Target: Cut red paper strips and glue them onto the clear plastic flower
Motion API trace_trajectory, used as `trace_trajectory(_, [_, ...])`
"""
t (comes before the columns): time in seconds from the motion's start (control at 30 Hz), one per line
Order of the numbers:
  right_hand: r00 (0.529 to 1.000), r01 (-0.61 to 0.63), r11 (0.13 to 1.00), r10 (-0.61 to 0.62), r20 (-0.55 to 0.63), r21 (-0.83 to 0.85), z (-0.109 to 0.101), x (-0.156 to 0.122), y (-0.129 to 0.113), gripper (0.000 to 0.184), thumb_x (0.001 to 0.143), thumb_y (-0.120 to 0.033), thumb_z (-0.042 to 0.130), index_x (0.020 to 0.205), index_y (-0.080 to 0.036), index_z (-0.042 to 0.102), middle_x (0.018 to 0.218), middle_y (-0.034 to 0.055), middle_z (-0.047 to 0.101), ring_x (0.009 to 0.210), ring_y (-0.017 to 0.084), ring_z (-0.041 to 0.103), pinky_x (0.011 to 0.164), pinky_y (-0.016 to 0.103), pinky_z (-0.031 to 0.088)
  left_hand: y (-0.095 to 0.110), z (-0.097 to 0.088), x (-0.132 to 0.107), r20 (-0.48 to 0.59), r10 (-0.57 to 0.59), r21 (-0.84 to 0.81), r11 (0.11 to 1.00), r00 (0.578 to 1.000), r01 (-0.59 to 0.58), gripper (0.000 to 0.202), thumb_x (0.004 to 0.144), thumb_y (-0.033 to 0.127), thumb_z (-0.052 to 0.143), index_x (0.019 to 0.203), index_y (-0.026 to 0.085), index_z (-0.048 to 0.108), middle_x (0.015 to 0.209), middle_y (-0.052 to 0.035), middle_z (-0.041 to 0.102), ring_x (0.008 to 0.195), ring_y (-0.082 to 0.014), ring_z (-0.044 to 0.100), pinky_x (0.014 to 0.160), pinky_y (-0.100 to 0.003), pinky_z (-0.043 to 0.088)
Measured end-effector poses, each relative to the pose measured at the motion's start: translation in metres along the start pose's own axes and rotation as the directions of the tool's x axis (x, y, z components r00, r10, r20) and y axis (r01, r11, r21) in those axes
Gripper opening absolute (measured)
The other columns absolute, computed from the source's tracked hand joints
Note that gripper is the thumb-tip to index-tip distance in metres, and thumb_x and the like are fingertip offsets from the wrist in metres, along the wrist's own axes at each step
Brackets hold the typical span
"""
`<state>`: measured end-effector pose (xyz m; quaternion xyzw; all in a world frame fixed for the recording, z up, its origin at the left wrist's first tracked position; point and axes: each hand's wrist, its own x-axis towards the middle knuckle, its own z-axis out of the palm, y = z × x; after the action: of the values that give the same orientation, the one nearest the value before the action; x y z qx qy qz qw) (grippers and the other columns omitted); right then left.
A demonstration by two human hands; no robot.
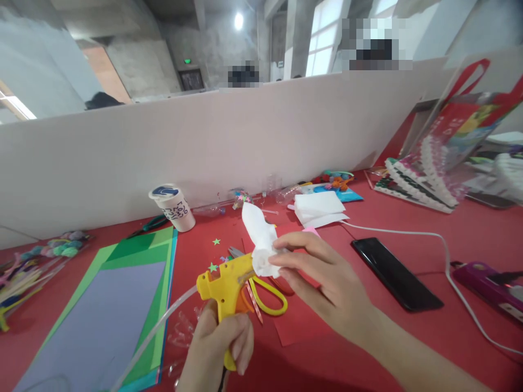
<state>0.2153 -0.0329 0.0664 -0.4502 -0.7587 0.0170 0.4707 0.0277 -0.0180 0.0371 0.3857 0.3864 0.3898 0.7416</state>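
Here, the left hand has its grip wrapped round the handle of a yellow plastic glue gun, whose body sits above the fist. The right hand has its grip pinched on the right side of a crumpled white paper-like piece, which stands up beyond the fingertips, its base at the gun's front end; whether those 2 touch, I cannot tell. Beneath, yellow-handled scissors lie on the red bench, left of a black rectangular phone.
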Motion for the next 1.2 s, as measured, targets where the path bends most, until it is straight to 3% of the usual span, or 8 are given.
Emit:
trace_trajectory(0.2, [0.986, -0.007, 0.998, 0.016, 0.163, -0.055, -0.011, 0.005, 0.012, 0.015, 0.092, -0.018, 0.050, 0.106, -0.022, 0.057, 0.102, 0.0055, 0.065, 0.094, 0.020, 0.054, 0.084, 0.037, 0.044, -0.001, -0.004, -0.005, 0.015, -0.023, 0.098, 0.995, 1.000, 0.021, 0.015, 0.072, 0.026, 0.059, 0.067, 0.018, 0.047, 0.035, 0.0115, 0.034, 0.029, -0.0033, 0.029, 0.039, -0.020, 0.015])
trace_trajectory(0.47, [0.954, 0.014, 0.989, 0.030, 0.297, -0.145, -0.023, 0.016, 0.009, 0.011, 0.090, -0.020, 0.054, 0.095, -0.024, 0.064, 0.086, 0.0003, 0.067, 0.103, 0.022, 0.050, 0.108, 0.049, 0.017, 0.002, 0.001, -0.011, -0.062, -0.005, 0.397, 0.918, 0.998, 0.029, 0.025, 0.068, 0.031, 0.058, 0.052, 0.019, 0.044, 0.034, 0.0083, 0.035, 0.032, -0.0045, 0.030, 0.040, -0.020, 0.022])
trace_trajectory(0.6, [0.857, -0.139, 0.990, 0.135, 0.498, -0.029, -0.026, 0.020, 0.014, 0.009, 0.090, -0.020, 0.053, 0.093, -0.019, 0.062, 0.089, 0.0042, 0.058, 0.100, 0.020, 0.046, 0.093, 0.036, 0.037, 0.001, -0.002, -0.013, -0.149, 0.060, 0.520, 0.854, 0.987, 0.027, 0.015, 0.068, 0.032, 0.058, 0.065, 0.020, 0.049, 0.036, 0.0092, 0.039, 0.033, -0.0078, 0.034, 0.040, -0.021, 0.028])
trace_trajectory(0.7, [0.758, -0.236, 0.967, 0.125, 0.641, 0.091, -0.027, 0.021, 0.022, 0.014, 0.092, -0.020, 0.048, 0.086, -0.017, 0.060, 0.086, 0.0037, 0.055, 0.096, 0.018, 0.045, 0.082, 0.030, 0.040, 0.003, -0.015, -0.011, -0.106, 0.244, 0.707, 0.701, 0.964, -0.100, 0.008, 0.067, 0.028, 0.056, 0.070, 0.021, 0.052, 0.050, 0.0049, 0.051, 0.044, -0.0118, 0.046, 0.046, -0.023, 0.037])
trace_trajectory(0.77, [0.695, -0.308, 0.933, 0.086, 0.714, 0.186, -0.027, 0.020, 0.028, 0.019, 0.092, -0.020, 0.047, 0.078, -0.016, 0.060, 0.080, 0.0025, 0.053, 0.091, 0.017, 0.045, 0.079, 0.028, 0.039, 0.006, -0.026, -0.009, 0.059, 0.368, 0.824, 0.507, 0.928, -0.253, 0.002, 0.068, 0.024, 0.054, 0.068, 0.022, 0.055, 0.058, 0.0020, 0.057, 0.054, -0.0145, 0.052, 0.055, -0.025, 0.041])
trace_trajectory(0.93, [0.539, -0.666, 0.676, 0.143, 0.830, 0.316, -0.024, 0.005, 0.028, 0.019, 0.085, -0.030, 0.055, 0.081, -0.015, 0.066, 0.078, 0.0007, 0.052, 0.078, 0.015, 0.049, 0.071, 0.026, 0.041, 0.011, -0.048, -0.005, 0.368, 0.377, 0.875, 0.167, 0.850, -0.454, 0.009, 0.067, 0.021, 0.057, 0.073, 0.026, 0.062, 0.055, 0.0021, 0.060, 0.049, -0.0163, 0.052, 0.051, -0.026, 0.034])
trace_trajectory(1.1, [0.591, -0.787, 0.498, 0.443, 0.674, 0.364, -0.019, -0.008, 0.020, 0.018, 0.078, -0.033, 0.061, 0.083, -0.018, 0.068, 0.083, 0.0015, 0.059, 0.076, 0.016, 0.056, 0.070, 0.028, 0.043, 0.020, -0.048, -0.004, 0.573, 0.446, 0.759, 0.027, 0.687, -0.651, 0.033, 0.072, 0.017, 0.056, 0.103, 0.027, 0.058, 0.086, -0.0030, 0.068, 0.072, -0.0208, 0.061, 0.066, -0.028, 0.044])
trace_trajectory(1.2, [0.617, -0.768, 0.364, 0.641, 0.456, 0.527, -0.020, -0.007, 0.035, 0.020, 0.072, -0.037, 0.065, 0.079, -0.018, 0.067, 0.078, 0.0037, 0.066, 0.072, 0.018, 0.060, 0.069, 0.031, 0.046, 0.035, -0.047, -0.005, 0.733, 0.418, 0.659, -0.239, 0.537, -0.713, 0.038, 0.079, 0.010, 0.048, 0.116, 0.021, 0.051, 0.088, -0.0053, 0.067, 0.075, -0.0209, 0.059, 0.071, -0.030, 0.045])
